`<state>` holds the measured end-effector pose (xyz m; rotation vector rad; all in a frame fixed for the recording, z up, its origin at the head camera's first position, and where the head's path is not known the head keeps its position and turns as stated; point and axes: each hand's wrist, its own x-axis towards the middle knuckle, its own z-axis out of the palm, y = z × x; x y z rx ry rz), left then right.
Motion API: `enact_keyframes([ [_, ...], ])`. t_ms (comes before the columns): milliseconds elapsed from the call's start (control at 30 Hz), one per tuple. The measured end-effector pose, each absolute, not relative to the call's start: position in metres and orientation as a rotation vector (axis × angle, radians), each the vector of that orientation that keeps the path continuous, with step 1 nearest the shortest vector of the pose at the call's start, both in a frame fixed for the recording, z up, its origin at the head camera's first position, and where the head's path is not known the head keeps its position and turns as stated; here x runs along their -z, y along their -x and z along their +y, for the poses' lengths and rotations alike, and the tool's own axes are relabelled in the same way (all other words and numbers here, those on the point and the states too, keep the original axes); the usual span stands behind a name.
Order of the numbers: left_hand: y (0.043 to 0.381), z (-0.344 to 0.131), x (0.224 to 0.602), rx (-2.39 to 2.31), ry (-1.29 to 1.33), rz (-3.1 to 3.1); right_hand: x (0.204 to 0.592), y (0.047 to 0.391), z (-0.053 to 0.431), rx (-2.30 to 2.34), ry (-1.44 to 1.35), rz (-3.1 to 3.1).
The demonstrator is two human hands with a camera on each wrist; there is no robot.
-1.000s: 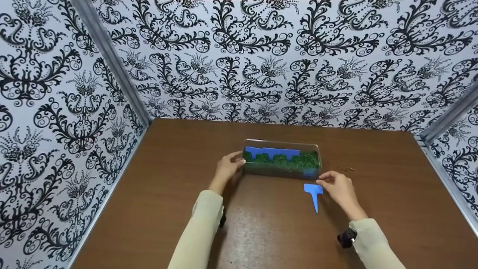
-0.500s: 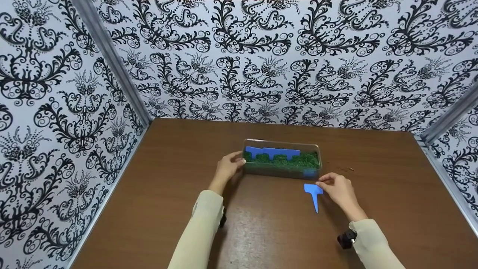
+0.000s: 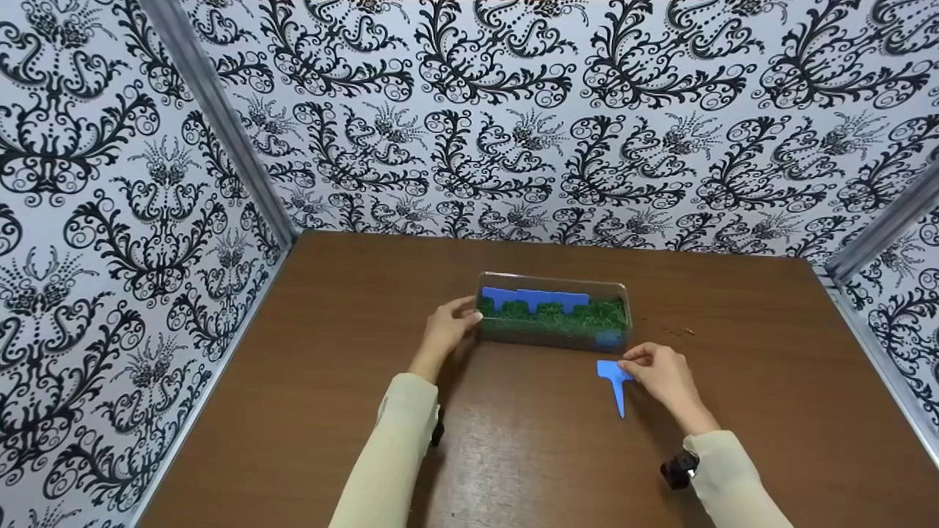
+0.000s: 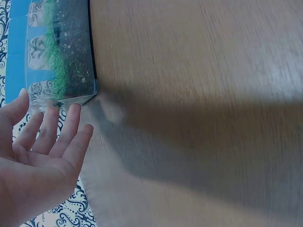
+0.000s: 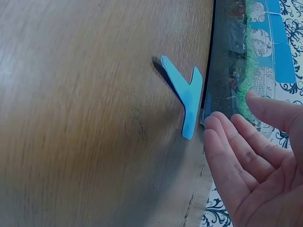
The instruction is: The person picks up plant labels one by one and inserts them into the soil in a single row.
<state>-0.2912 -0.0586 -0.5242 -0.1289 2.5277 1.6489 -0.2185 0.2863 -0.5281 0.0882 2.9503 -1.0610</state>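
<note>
A clear rectangular planter (image 3: 550, 335) holds dark soil and green grass (image 3: 601, 314). Several blue T-shaped plant labels (image 3: 539, 298) stand in it along the left and middle. At its left end is my left hand (image 3: 445, 330); in the left wrist view the fingertips (image 4: 73, 111) meet the end wall, fingers nearly straight. One loose plant label (image 3: 615, 374) lies on the table in front of the planter's right end. My right hand (image 3: 664, 372) hovers beside this label, thumb and index finger over its head in the head view. The right wrist view shows the label (image 5: 189, 104) apart from the slightly bent fingers.
The brown wooden table (image 3: 352, 330) carries small crumbs (image 3: 686, 331) to the right of the planter. Black-and-white patterned walls (image 3: 513, 147) rise behind and at the sides. A dark wrist camera (image 3: 678, 469) is strapped at the right sleeve.
My right hand has shifted slightly down and left from the planter's corner to the head of the loose label. The left hand, the planter and the label look unmoved.
</note>
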Motion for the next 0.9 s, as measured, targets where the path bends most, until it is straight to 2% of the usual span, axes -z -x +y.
enact_keyframes([
  [900, 0.2930, -0.0584, 0.5268, -1.630, 0.115, 2.556, 0.5307, 0.2155, 0.2867, 1.166, -0.163, 2.748],
])
